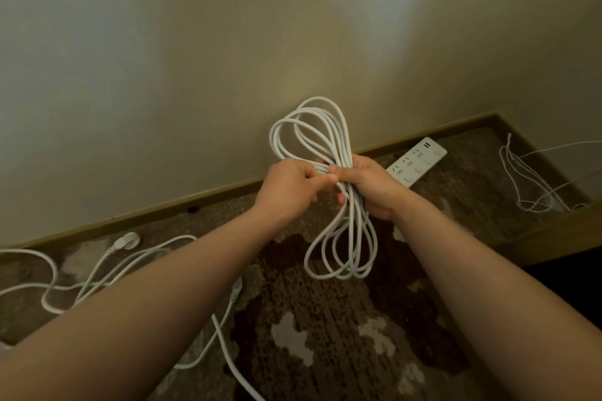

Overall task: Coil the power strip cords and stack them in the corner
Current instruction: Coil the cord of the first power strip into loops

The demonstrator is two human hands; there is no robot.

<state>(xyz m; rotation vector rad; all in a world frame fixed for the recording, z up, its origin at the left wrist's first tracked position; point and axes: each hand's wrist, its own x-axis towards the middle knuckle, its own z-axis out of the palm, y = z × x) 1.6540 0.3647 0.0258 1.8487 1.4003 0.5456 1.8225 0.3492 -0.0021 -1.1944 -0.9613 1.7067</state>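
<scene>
Holding a bundle of coiled white power cord (338, 192) at the centre of the frame, our right hand (368, 184) wraps its fingers round the gathered middle of the loops, while our left hand (291, 184) pinches the strands just beside it, thumb and fingers closed on the cord. The loops fan up toward the beige wall (195, 58) and hang down over the brown patterned carpet (325, 335). Behind the right hand a flat white power strip (418, 163) lies on the carpet by the baseboard; its near end is hidden by the hand, so we cannot tell whether this cord joins it. At lower left a loose white cord with a round plug (127, 241) sprawls across the floor, partly covered by our left forearm and cut off at the frame edge. At far right thin pale wires (527, 182) trail near the corner, hard to make out.
</scene>
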